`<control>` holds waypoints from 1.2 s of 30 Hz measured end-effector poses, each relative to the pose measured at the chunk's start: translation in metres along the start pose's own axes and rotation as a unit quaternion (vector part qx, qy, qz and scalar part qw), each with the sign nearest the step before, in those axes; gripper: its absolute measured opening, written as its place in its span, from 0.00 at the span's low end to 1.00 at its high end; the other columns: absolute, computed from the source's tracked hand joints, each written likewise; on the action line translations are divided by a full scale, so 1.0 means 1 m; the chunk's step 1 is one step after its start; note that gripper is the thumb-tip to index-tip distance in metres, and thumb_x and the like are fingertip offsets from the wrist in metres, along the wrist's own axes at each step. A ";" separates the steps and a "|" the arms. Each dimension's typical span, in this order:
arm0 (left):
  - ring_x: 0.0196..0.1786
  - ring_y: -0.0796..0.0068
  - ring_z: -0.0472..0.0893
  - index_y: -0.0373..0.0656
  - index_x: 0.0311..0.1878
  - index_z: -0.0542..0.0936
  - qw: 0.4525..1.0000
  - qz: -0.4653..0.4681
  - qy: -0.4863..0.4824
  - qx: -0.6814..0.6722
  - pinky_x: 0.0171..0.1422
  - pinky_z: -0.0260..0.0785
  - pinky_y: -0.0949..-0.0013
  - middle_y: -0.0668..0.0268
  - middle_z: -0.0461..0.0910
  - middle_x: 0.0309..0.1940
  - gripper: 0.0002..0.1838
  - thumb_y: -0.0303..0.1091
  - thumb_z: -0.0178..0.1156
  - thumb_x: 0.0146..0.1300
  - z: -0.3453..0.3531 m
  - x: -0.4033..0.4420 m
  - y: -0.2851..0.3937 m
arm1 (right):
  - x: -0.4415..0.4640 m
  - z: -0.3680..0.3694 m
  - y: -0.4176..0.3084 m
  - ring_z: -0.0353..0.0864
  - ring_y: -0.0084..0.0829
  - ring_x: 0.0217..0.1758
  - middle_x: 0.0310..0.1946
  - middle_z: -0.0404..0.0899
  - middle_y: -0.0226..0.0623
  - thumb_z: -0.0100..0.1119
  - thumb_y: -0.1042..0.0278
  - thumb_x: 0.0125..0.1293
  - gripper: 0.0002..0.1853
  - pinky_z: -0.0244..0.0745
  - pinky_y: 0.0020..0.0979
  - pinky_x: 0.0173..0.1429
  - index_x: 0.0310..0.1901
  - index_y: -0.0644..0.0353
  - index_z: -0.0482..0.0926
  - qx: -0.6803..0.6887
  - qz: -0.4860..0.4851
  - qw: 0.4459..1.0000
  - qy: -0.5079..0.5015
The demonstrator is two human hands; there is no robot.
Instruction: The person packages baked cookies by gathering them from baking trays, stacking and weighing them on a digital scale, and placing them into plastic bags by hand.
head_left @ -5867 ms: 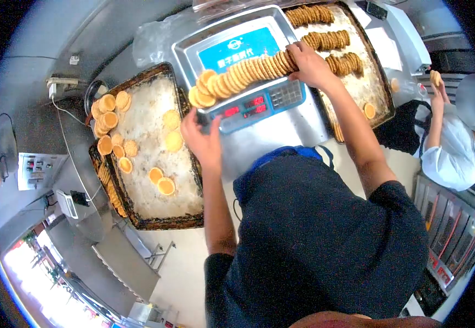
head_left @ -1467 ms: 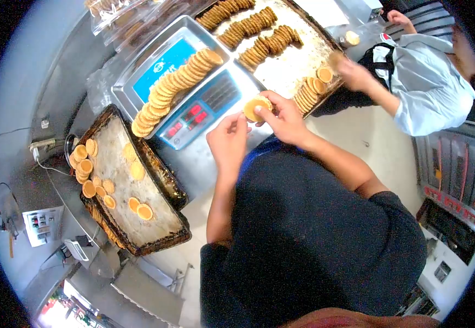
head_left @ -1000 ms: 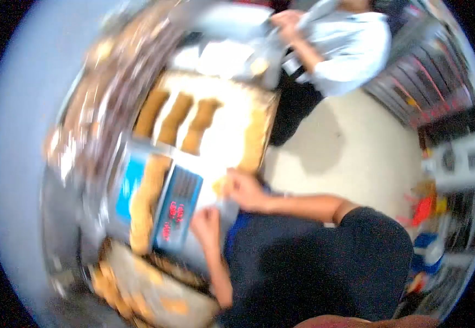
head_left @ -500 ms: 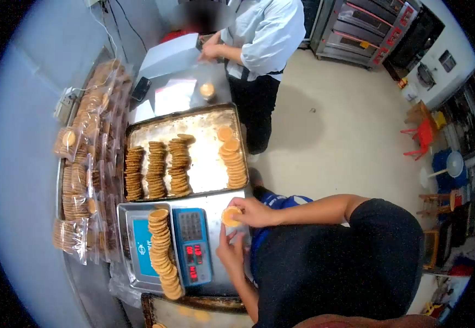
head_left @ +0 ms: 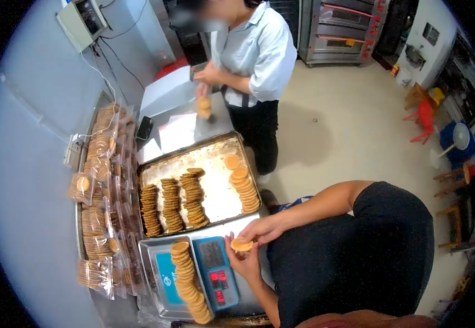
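Observation:
Both my hands meet over the table, just right of the digital scale's blue panel (head_left: 214,252). My right hand (head_left: 265,228) pinches a round golden cookie (head_left: 242,245) from above. Beneath and beside it, my left hand (head_left: 247,267) wraps its fingers and thumb around the same cookie. Whether more than one is held there, I cannot tell. A long, leaning row of pale cookies (head_left: 187,281) lies on the scale's metal pan (head_left: 151,257). Behind the scale, a baking tray (head_left: 215,158) bears several rows of darker cookies (head_left: 172,205) and a row of pale ones (head_left: 244,188).
Bagged cookies (head_left: 98,218) are stacked along the wall at left. A co-worker (head_left: 254,52) stands at the table's far end, a hand above a small stack of cookies (head_left: 203,106). A phone (head_left: 144,128) and paper sheets (head_left: 177,133) lie nearby. An oven (head_left: 341,27) stands behind.
The view has shifted, so the table sits lower and further right. My left hand has come up to grip the cookie, which is now tilted. The co-worker's hand has moved to the small stack.

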State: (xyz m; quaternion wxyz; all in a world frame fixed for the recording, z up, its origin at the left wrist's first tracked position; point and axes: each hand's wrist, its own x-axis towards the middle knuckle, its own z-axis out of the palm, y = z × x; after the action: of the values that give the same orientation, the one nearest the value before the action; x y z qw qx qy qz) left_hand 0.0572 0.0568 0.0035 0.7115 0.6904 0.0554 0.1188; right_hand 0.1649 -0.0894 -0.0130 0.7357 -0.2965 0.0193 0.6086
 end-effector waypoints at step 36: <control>0.43 0.66 0.80 0.39 0.54 0.86 0.757 -0.118 0.528 0.367 0.48 0.74 0.64 0.61 0.80 0.39 0.15 0.32 0.72 0.68 -0.056 -0.086 -0.020 | 0.203 0.062 -0.112 0.84 0.38 0.53 0.53 0.84 0.46 0.69 0.60 0.65 0.32 0.80 0.35 0.52 0.69 0.59 0.77 -0.764 -0.315 0.563 0.023</control>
State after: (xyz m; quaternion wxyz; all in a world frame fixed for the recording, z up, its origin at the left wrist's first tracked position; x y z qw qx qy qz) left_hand -0.0376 0.0893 -0.0256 0.2699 0.7141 0.5427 0.3503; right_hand 0.2985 0.1092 0.0055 0.3791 -0.7486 -0.5306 0.1196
